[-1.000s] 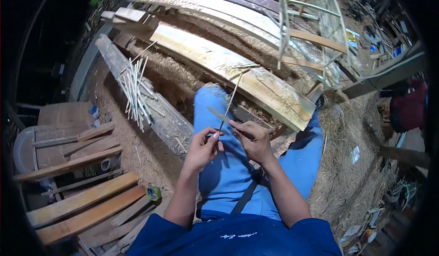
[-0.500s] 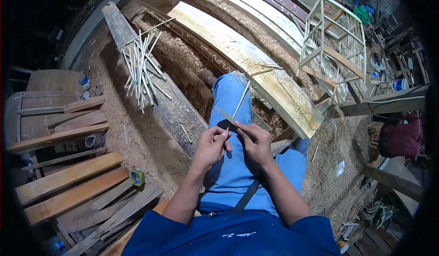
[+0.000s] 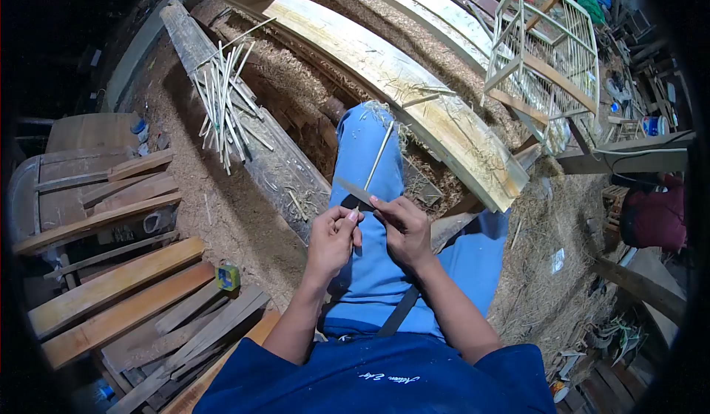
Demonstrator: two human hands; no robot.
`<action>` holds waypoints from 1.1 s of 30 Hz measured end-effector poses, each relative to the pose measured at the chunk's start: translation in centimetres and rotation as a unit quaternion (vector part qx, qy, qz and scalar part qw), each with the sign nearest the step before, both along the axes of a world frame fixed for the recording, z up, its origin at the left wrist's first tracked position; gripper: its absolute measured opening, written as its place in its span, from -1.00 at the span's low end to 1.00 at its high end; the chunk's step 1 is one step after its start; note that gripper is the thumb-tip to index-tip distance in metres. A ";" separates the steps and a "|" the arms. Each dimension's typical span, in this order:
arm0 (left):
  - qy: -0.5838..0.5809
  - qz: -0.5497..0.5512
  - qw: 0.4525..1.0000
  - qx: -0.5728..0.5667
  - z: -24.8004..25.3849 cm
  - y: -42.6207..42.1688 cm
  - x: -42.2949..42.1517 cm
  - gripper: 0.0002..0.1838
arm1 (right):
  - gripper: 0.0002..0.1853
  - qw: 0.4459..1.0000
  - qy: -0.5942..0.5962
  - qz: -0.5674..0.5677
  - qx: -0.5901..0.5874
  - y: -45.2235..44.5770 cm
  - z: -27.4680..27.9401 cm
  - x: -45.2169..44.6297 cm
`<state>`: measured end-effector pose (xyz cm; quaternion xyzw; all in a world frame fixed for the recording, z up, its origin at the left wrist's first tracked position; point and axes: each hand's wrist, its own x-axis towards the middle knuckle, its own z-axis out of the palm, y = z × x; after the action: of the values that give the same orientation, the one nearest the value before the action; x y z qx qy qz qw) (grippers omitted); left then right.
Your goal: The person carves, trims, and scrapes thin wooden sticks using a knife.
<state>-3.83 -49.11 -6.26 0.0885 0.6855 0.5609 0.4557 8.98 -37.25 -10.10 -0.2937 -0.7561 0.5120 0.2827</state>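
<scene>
The thin stick (image 3: 381,150) is pinched in the left hand (image 3: 333,242) above the blue trouser leg (image 3: 364,270), and the knife (image 3: 353,190) is grasped in the right hand (image 3: 407,236), crossing the stick. For even shaving, the knife is best held nearly flat, with the left thumb (image 3: 350,222) placed clear of its edge.

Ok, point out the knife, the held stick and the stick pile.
Knife (image 3: 355,191), head view, on the blade.
Held stick (image 3: 380,154), head view, on its shaft.
Stick pile (image 3: 221,108), head view, near its middle.
</scene>
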 end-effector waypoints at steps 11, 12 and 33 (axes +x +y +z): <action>-0.008 0.042 0.999 -0.023 1.4 -4.2 2.3 -0.76 | -0.59 0.997 -0.018 0.009 0.070 -0.9 -0.5 -0.1; -0.008 0.043 0.999 -0.021 1.5 -4.4 2.6 -0.76 | -0.59 0.997 -0.018 0.011 0.072 -0.9 -0.6 -0.1; 0.002 0.056 0.998 -0.019 3.8 -6.7 5.3 -0.77 | -0.60 0.990 -0.046 -0.073 0.114 0.2 -0.8 -1.9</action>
<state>1.46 -55.83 -2.41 0.0424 0.7008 0.5721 0.4240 7.04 -37.01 -10.92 -0.3373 -0.7983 0.3860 0.3162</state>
